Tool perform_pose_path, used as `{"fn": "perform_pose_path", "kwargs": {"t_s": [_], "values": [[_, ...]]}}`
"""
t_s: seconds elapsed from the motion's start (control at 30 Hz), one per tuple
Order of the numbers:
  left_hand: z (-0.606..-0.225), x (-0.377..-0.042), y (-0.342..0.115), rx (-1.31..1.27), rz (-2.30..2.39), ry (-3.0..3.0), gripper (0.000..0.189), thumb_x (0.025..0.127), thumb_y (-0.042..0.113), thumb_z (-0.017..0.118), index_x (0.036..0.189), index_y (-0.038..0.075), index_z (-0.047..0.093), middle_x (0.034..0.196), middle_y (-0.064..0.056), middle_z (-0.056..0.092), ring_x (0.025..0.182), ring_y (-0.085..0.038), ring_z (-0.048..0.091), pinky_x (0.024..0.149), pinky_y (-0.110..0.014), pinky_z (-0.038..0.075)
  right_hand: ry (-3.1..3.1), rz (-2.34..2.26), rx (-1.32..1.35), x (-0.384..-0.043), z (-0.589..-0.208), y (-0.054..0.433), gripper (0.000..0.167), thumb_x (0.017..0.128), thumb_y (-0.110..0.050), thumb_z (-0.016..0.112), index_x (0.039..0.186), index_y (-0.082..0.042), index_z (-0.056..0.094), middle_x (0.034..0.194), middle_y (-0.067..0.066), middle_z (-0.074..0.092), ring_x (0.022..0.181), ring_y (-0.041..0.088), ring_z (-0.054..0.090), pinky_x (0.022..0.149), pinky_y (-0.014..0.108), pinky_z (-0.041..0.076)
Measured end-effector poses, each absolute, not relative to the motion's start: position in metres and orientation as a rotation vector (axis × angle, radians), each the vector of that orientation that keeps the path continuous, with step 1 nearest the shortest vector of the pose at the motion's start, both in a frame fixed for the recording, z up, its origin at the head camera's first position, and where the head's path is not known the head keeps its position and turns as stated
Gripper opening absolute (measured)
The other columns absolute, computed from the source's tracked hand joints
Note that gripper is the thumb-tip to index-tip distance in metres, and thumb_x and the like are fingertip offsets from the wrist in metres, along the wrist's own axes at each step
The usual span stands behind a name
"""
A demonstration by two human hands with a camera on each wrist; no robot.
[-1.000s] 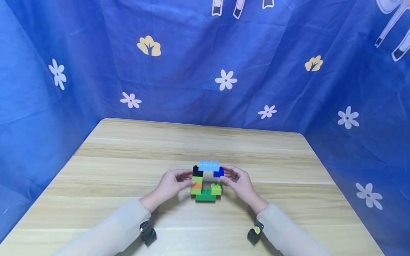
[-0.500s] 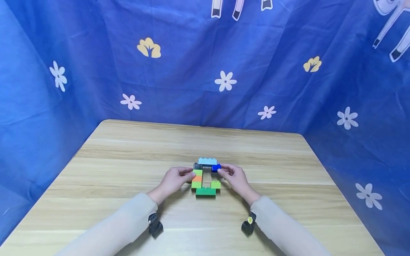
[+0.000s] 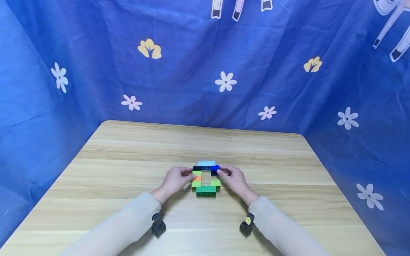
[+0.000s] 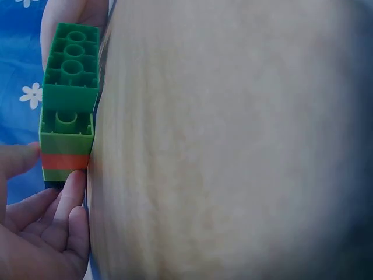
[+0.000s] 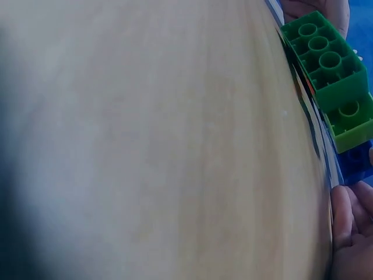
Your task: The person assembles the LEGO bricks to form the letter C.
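Observation:
Both hands hold a frame of joined toy building bricks, tilted back so its undersides face the person. My left hand (image 3: 175, 180) grips the left column, with its thumb by the orange brick (image 3: 199, 178), between light green bricks (image 4: 67, 143). A black brick (image 3: 197, 168) tops that column. On the other side my right hand (image 3: 235, 179) pinches the dark blue brick (image 3: 214, 168). A light blue brick (image 3: 206, 163) spans the top. The green brick (image 3: 206, 191) forms the bottom, its hollow underside showing in both wrist views. A light green brick (image 3: 216, 183) sits at its right, with a gap below the dark blue one.
The wooden table (image 3: 134, 142) lies under the hands and extends to both sides. A blue curtain (image 3: 185, 78) with flower prints stands behind it and at both sides. Black wrist cameras (image 3: 158, 225) hang at the sleeves.
The brick frame has tipped back, so its studs turned away and its undersides came into sight. Both hands kept their hold, while the wrists moved inward and slightly up in the head view.

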State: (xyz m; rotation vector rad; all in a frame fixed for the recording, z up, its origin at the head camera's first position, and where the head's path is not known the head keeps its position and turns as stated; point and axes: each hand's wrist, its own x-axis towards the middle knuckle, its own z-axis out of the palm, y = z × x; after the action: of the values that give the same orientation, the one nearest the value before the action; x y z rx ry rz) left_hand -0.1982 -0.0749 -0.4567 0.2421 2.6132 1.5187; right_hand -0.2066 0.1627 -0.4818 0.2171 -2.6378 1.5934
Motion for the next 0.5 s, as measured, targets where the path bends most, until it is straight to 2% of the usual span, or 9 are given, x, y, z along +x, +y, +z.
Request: {"fn": "perform_pose_path", "kwargs": {"t_s": [0.3,0.5], "values": [[-0.453,-0.201,-0.072,0.247,1.504,2.639,0.038,0.086,0.017,0.071,0.115,-0.007,0.063,0.103,-0.016,0.069,0.092,-0.027,0.066,0.082,-0.039,0.053,-2.666,1.606,0.176,-0.208,-0.477,0.170,0.032,0.090,-0.023,0.067,0.114,-0.002,0.066,0.099,0.008,0.069,0.087,0.019,0.064,0.075,0.028,0.054],[-0.438,-0.206,-0.085,0.234,1.525,2.679,0.043,0.087,0.020,0.069,0.122,-0.004,0.060,0.104,-0.014,0.068,0.091,-0.026,0.066,0.081,-0.038,0.054,-2.645,1.662,0.177,-0.208,-0.461,0.182,0.037,0.090,-0.022,0.067,0.120,-0.001,0.062,0.103,0.009,0.068,0.088,0.021,0.065,0.076,0.032,0.055]]}}
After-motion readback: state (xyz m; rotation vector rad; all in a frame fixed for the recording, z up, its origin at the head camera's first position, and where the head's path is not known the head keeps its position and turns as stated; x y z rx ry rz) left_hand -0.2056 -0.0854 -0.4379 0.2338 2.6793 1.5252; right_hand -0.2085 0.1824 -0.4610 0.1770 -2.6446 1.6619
